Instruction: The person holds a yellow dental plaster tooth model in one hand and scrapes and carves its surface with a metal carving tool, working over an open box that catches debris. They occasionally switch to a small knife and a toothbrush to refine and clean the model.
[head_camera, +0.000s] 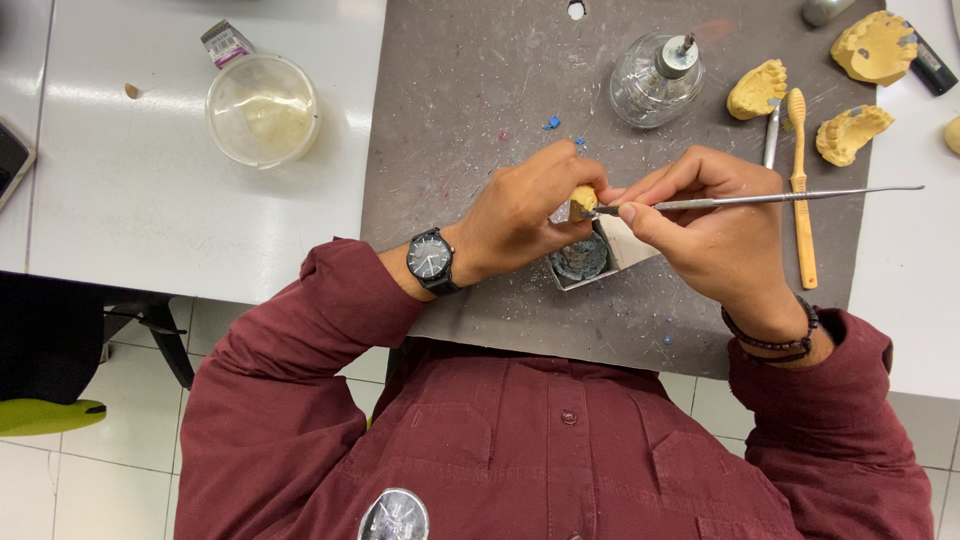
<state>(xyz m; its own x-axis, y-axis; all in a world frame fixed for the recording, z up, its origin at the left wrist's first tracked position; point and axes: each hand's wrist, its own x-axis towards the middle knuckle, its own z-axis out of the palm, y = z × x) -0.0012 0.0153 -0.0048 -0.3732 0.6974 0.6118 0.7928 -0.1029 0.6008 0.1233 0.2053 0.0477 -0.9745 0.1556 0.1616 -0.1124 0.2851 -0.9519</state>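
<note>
While hovering over the grey mat (470, 90), pinching a small yellow plaster piece (583, 198) in the closed left hand (525, 215), just above a small open box (592, 258); gripping a thin metal instrument (760, 199) in the closed right hand (705, 225), tip touching that piece.

Bright, even overhead lighting; soft short shadows beneath both hands. Mild glare on white desk (150, 190). Sharp focus throughout; slight edge distortion.
</note>
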